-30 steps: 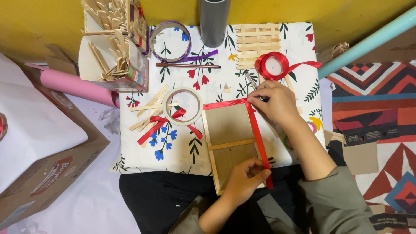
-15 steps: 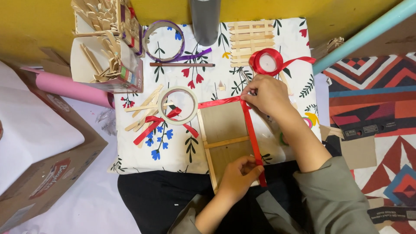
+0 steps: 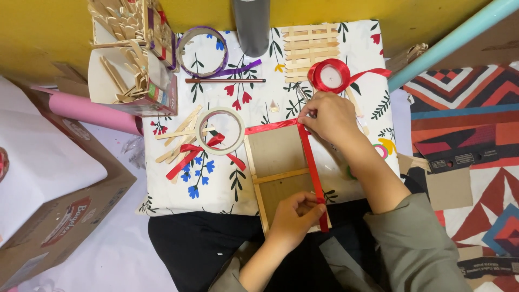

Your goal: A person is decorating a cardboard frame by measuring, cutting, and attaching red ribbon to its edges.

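Note:
A small cardboard frame [image 3: 277,157] edged with wooden sticks lies on the floral cloth [image 3: 216,178] in front of me. Red ribbon [image 3: 309,157] runs along its top and right edges. My right hand [image 3: 331,116] pinches the ribbon at the frame's top right corner. My left hand [image 3: 294,216] presses the ribbon down at the frame's lower right edge. A roll of red ribbon [image 3: 331,75] sits just beyond my right hand, its loose tail trailing right.
A ring of clear tape [image 3: 220,130], loose wooden sticks [image 3: 178,135] and red ribbon scraps lie left of the frame. A purple ribbon roll [image 3: 201,51], a stick lattice [image 3: 311,48], a box of sticks [image 3: 135,70], a grey cylinder [image 3: 251,24] stand behind. Cardboard box at left.
The view shifted slightly. My left hand slid a little along the ribbon at the frame's lower right; my right hand stays at the top right corner.

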